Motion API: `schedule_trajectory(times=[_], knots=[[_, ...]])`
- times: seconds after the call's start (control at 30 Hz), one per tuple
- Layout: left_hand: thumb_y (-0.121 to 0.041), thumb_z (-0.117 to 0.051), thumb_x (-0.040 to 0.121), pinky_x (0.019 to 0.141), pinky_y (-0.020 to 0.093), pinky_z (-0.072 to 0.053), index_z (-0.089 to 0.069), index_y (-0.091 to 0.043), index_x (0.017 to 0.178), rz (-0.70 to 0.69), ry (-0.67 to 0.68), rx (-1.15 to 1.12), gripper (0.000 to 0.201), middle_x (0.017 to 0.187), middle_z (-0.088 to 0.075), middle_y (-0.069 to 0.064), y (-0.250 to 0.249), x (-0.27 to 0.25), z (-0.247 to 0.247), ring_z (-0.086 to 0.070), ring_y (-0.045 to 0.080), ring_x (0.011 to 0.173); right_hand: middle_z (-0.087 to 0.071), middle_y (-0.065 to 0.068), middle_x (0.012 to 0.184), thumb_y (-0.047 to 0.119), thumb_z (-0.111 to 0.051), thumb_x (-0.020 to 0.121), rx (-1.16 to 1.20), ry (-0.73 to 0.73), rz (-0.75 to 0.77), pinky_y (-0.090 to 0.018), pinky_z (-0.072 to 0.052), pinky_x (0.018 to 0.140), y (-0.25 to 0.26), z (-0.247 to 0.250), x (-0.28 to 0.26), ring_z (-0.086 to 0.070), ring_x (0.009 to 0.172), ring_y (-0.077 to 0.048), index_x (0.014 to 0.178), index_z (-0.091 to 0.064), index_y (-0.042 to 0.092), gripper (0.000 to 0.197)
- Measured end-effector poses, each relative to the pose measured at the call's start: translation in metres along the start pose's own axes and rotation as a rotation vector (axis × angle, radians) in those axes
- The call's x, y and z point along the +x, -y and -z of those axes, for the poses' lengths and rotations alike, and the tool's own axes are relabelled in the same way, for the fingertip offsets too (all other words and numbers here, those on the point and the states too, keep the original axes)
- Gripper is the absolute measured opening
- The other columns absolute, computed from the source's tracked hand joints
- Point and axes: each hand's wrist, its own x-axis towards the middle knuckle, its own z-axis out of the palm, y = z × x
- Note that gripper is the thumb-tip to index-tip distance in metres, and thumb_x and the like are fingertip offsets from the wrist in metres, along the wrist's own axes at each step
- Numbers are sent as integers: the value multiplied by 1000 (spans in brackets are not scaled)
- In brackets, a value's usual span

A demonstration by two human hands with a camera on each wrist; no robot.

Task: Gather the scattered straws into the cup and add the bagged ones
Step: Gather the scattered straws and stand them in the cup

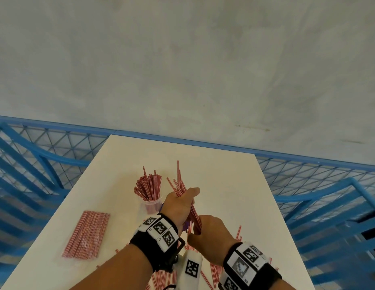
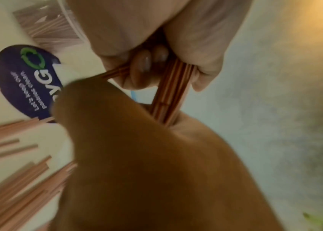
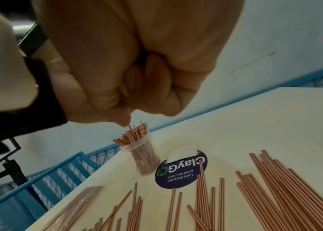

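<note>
Loose straws [image 1: 213, 273] lie scattered on the tabletop [image 1: 234, 185] nearest us; above them the right hand [image 1: 211, 233] pinches the lower end of a bundle [image 1: 180, 187]; the left hand [image 1: 179, 204] has its grip clamped round the bundle's middle; the cup [image 1: 151, 204], full of straws, stands just left; the bagged straws [image 1: 87, 234] lie farther left.

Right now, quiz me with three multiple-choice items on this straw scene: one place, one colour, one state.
1. Where does the bagged pack of straws lie relative to the cup?
A. left of it, nearer the person
B. inside it
C. right of it

2. What colour is the railing behind the table?
A. green
B. blue
C. yellow

3. What is the left hand doing?
A. resting flat
B. pointing
C. gripping a bundle of straws

Answers: 1 A, the pack lies flat at the cup's left. 2 B, the bars and mesh are blue. 3 C, its fingers curl round the bundle.
</note>
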Motion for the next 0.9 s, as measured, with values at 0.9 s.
schedule_trajectory(times=[0.9], knots=[[-48, -60, 87, 37, 20, -22, -37, -21, 51, -97, -16, -274, 50, 42, -32, -3, -39, 16, 32, -24, 13, 35, -36, 4, 56, 42, -39, 84, 432, 2, -22, -25, -29, 50, -37, 7, -16, -30, 47, -9, 62, -41, 17, 33]])
